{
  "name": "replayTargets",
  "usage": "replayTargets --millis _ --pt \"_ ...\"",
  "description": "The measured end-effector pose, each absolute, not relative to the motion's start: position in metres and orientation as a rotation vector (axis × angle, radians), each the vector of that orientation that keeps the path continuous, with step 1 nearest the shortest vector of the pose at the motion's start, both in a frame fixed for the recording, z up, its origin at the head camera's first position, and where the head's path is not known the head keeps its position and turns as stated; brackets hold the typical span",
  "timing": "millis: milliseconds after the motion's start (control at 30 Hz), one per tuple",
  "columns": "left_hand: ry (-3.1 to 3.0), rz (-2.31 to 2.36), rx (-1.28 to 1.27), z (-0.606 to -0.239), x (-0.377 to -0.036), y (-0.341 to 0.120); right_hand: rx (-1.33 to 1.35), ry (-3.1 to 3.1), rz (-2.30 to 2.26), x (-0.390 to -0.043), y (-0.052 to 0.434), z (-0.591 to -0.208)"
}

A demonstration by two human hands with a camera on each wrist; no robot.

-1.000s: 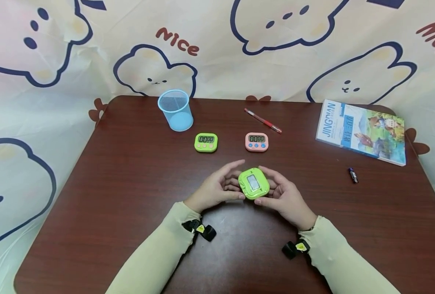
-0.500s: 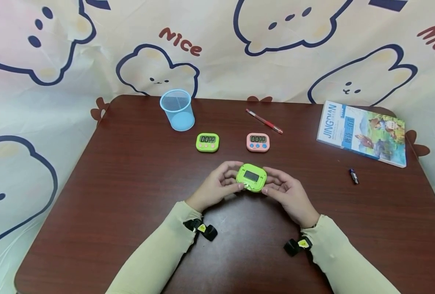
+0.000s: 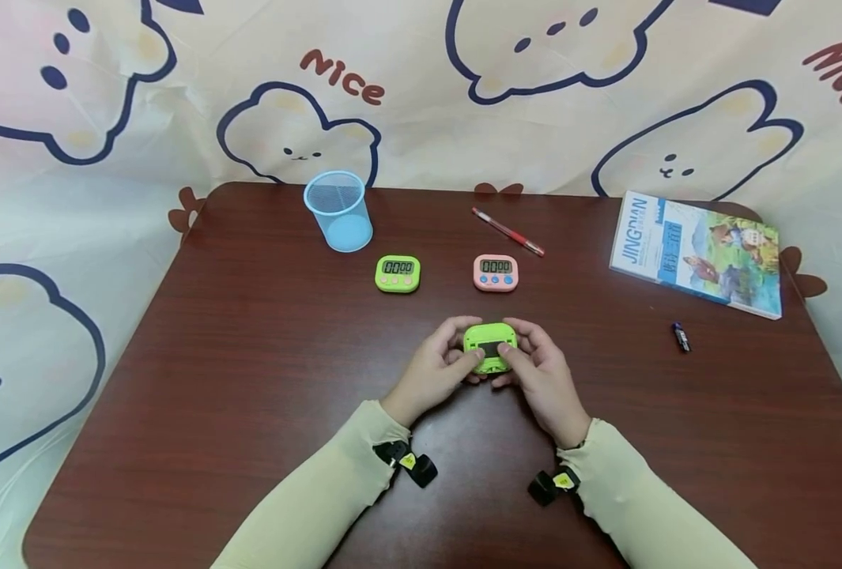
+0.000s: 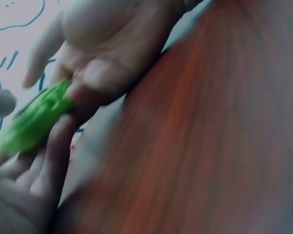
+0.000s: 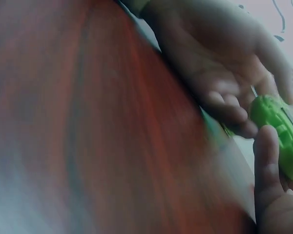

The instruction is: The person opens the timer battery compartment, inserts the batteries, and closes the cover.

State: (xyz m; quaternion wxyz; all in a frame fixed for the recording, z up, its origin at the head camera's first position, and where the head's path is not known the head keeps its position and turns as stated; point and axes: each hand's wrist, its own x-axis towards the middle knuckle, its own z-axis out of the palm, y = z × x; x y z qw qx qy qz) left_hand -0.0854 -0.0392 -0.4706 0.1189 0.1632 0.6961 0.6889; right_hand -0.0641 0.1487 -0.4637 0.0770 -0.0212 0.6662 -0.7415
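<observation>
Over the middle of the table, both hands hold a green digital timer (image 3: 490,333) between them, a dark rectangle showing on its upturned face. My left hand (image 3: 428,378) grips its left side, thumb lying over the face. The right hand (image 3: 545,383) grips the opposite side, its thumb also on the dark rectangle. Seen edge-on, the timer (image 4: 36,119) is blurred in the left wrist view; in the right wrist view the timer (image 5: 272,114) shows notches along its edge. Fingers underneath are partly hidden.
Beyond the hands lie another green timer (image 3: 398,274) and a pink timer (image 3: 495,273), both reading 00:00. A blue mesh cup (image 3: 339,213) and a red pen (image 3: 507,231) are farther back. At right are a book (image 3: 698,253) and a small dark battery (image 3: 681,337).
My thumbs have moved from the timer's edges onto its face, and the hands have drawn closer together. The timer has turned from slanted to nearly straight.
</observation>
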Motion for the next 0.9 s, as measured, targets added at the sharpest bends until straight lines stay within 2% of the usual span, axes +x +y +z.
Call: replayTargets --millis 333,767,900 --pt "2.335 1.900 0.426 -0.4708 -0.0802 -0.0285 -0.009 2.052 -2.224 -0.0625 0.1383 -0.4634" --pt "2.419 1.852 0.461 -0.4695 -0.0801 -0.0287 0.022 2.205 -2.157 -0.0634 0.1398 -0.4634" --pt "2.265 1.894 0.498 -0.4697 -0.0814 -0.0310 0.042 2.187 -2.235 -0.0642 0.1402 -0.4647"
